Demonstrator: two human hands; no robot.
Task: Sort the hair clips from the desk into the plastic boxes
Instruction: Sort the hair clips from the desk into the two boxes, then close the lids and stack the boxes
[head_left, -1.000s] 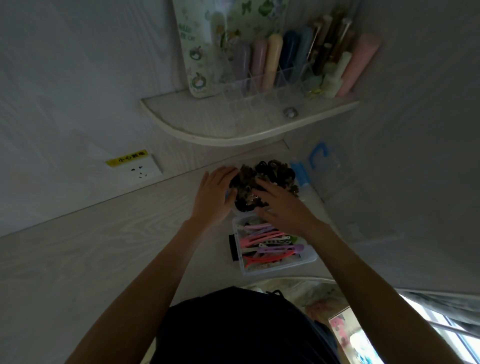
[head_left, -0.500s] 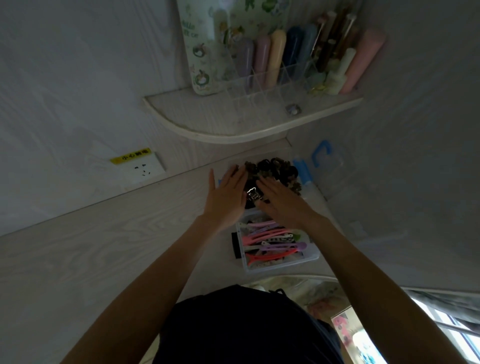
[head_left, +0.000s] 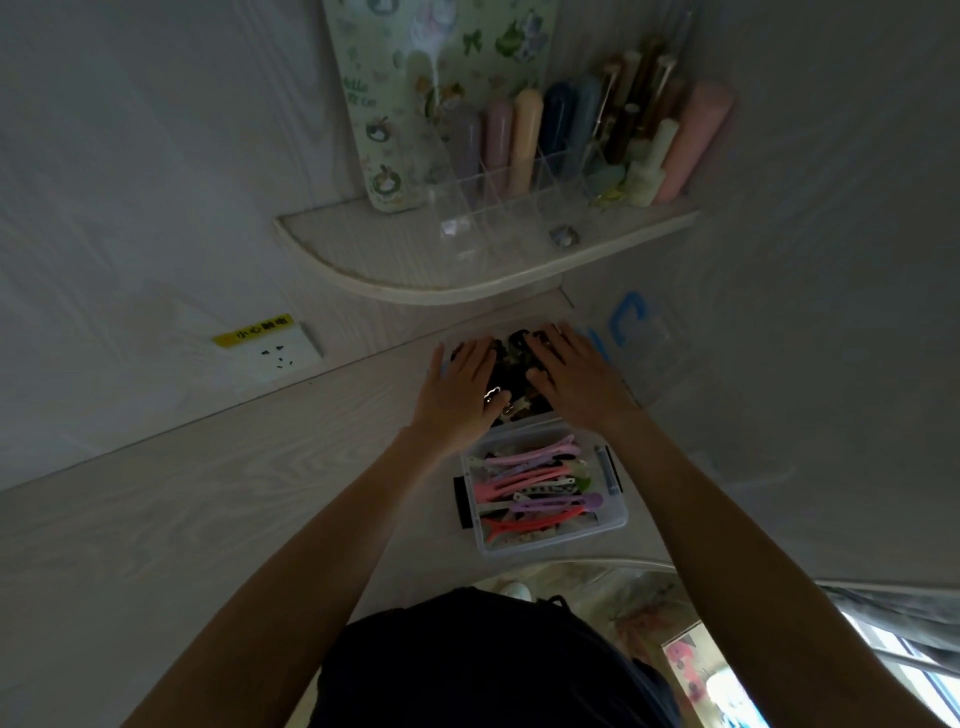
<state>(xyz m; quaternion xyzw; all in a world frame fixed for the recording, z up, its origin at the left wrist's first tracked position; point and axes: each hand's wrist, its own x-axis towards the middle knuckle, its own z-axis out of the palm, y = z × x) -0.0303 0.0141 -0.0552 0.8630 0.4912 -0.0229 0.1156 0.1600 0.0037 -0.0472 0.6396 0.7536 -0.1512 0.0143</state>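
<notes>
While your arms reach forward over the desk (head_left: 156, 519), the near box (head_left: 545, 493) sits just in front of your body, between your forearms, a little closer to the right one. It is open on top and holds long clips (head_left: 535, 480) in pink, purple and coral, lying crosswise, long axes running left to right. Black latch tabs show on its left and right ends.

Straight beyond it, touching or just beside its far edge, is the far box (head_left: 519, 415), heaped with dark clips (head_left: 511, 364). That heap lies dead ahead of both hands, equally near each.

Your left hand (head_left: 462, 395) lies flat, fingers spread, palm down on the left half of the heap. Your right hand (head_left: 576, 374) does the same on the right half. Neither is closed round anything; both look to be pressing the heap down. Hands are apart, dark clips showing in the gap between them.

Likely step: settling the heap into the box. No loose clips visible on the desk.
</notes>
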